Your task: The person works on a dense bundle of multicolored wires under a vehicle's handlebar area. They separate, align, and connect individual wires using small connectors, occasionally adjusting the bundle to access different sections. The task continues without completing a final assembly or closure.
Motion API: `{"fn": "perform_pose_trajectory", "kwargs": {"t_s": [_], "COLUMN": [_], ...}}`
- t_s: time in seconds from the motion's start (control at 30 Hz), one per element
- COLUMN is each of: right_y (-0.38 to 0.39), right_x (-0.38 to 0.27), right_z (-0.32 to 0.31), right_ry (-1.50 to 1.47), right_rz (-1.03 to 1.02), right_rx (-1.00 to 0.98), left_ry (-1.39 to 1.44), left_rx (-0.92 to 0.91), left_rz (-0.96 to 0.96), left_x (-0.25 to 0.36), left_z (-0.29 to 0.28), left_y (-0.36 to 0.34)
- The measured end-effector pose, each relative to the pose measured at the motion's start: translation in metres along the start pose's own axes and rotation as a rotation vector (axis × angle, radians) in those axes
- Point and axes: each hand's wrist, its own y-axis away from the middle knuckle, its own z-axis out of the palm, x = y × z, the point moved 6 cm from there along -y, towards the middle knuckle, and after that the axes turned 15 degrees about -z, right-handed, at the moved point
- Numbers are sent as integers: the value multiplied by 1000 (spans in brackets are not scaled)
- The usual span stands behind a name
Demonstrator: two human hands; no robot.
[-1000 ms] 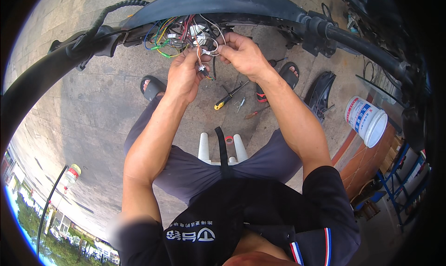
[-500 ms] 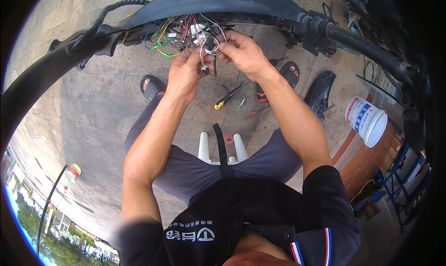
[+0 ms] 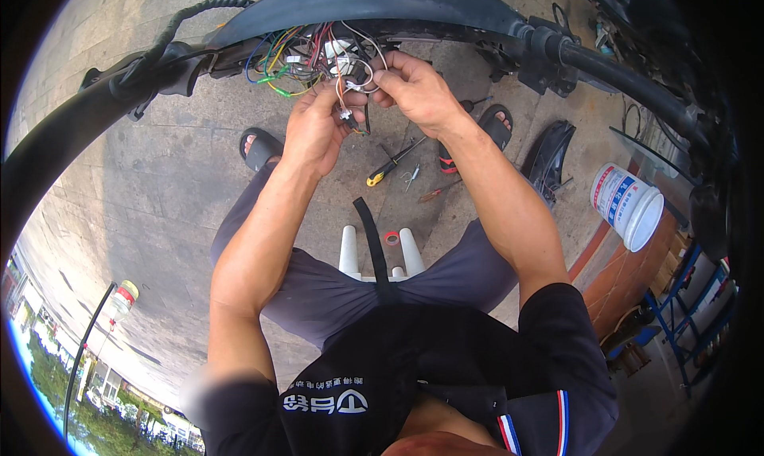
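Note:
Many coloured wires (image 3: 298, 54) with connectors spill from beneath the dark curved handlebar cover (image 3: 374, 4) of a vehicle. My left hand (image 3: 318, 126) is closed at the lower side of this bundle, holding wires by a small white connector (image 3: 345, 115). Thumb and fingers of my right hand (image 3: 414, 90) pinch a pale wire (image 3: 372, 76) that loops between both hands. Its far end is lost among the white plugs (image 3: 337, 58). Green sleeved joints (image 3: 282, 91) on other wires lie just left of my left hand.
On the paving below are a yellow-black screwdriver (image 3: 386, 169), a red-black tool (image 3: 448, 163) and a roll of red tape (image 3: 391, 238). A white bucket (image 3: 641, 221) and a black plastic part (image 3: 549, 157) stand to the right. White stool legs (image 3: 348, 249) show between my knees.
The small white connector beside my left hand has shifted slightly up and left. Both hands keep nearly the same place and grip. The hanging black strap has swung left.

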Motion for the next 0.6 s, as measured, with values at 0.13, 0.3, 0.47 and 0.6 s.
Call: {"fn": "perform_pose_trajectory", "kwargs": {"t_s": [0.13, 0.3, 0.47, 0.6], "right_y": [0, -1, -2, -2], "right_x": [0, 1, 3, 4], "right_z": [-1, -3, -4, -3], "right_ry": [4, -119, -213, -264], "right_rz": [8, 26, 44, 48], "right_rx": [8, 69, 90, 93], "left_ry": [14, 18, 3, -4], "left_rx": [-13, -8, 17, 19], "left_rz": [7, 22, 27, 28], "left_x": [0, 1, 2, 3], "left_z": [1, -2, -3, -3], "left_y": [0, -2, 0, 1]}}
